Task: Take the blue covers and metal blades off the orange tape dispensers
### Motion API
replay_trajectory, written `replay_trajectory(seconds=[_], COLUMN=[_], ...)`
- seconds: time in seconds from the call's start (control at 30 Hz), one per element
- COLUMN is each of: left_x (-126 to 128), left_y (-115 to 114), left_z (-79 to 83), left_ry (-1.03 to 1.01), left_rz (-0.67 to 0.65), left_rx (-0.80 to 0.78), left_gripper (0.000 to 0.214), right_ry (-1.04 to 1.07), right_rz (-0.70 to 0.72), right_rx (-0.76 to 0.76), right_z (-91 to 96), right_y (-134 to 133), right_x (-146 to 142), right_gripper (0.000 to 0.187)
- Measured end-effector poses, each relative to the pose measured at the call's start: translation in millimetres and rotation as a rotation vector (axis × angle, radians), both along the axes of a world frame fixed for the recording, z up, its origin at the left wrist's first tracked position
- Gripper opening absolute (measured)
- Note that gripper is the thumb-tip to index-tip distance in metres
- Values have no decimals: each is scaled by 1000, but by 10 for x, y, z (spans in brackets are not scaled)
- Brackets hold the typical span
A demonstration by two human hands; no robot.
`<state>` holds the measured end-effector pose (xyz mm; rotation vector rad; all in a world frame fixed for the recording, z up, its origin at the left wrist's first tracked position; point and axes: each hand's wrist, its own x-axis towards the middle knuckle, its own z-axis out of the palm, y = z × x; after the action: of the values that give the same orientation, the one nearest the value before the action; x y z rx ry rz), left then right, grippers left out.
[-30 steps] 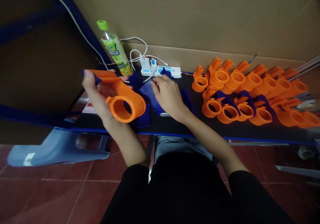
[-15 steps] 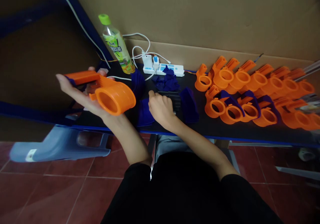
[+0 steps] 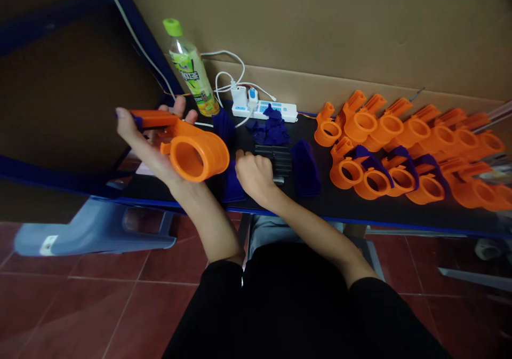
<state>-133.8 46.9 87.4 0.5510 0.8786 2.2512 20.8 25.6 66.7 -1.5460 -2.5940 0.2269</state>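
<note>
My left hand (image 3: pixel 151 155) is closed around an orange plastic ring holder (image 3: pixel 218 153) with a bar-like handle, held above the table's left part. A bit of dark blue material (image 3: pixel 138 122) shows under my thumb at the handle's end. My right hand (image 3: pixel 258 177) is curled, its fingertips hidden, over a dark blue fabric piece (image 3: pixel 233 185) near the front edge. Whether it pinches anything is hidden. Just right of it lie several dark grey bars (image 3: pixel 282 161), then a stack of blue fabric pieces (image 3: pixel 306 169).
Several orange ring holders (image 3: pixel 386 127) stand in two rows on the right, some with blue fabric on them. Behind my hands are crumpled blue scraps (image 3: pixel 274 129), a white power strip (image 3: pixel 286 111) with cables, and a drink bottle (image 3: pixel 194 76). A blue-grey stool (image 3: pixel 92 233) stands lower left.
My left hand and the orange holder have shifted a little right in view, and the holder has turned slightly. My right hand stays near the blue fabric, with more of the grey bars showing.
</note>
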Motion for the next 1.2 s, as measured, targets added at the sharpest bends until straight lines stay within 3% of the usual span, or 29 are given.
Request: replay_trajectory(seconds=[0.23,0.4,0.53,0.67,0.73,0.9,1.07,1.2], left_x=[114,165,223,250,241,242,318,362], left_y=[-36,-42,-41,-48,-56,-101,-182,-215], left_z=[42,61,60,-2,-30,-2,78,75], left_ry=[110,106,156,276,333,481,494,547], left_rz=[-105,-175,-263,-328,-338,-371,-334,-377], left_rx=[-124,-182,-123,-112,-120,-219,-216,-260], left_gripper=[53,48,58,34,31,29,33,34], right_ry=[15,275,445,367,291,105,72,11], right_rz=[-40,-129,41,326,380,284,305,355], right_rx=[-10,33,139,108,108,237,231,199], right_z=[87,295,651,984,1056,1000,899,740], right_y=[18,195,303,387,431,431,339,459], right_x=[62,360,570,583,536,409,382,433], right_gripper=[35,38,46,55,57,53,58,58])
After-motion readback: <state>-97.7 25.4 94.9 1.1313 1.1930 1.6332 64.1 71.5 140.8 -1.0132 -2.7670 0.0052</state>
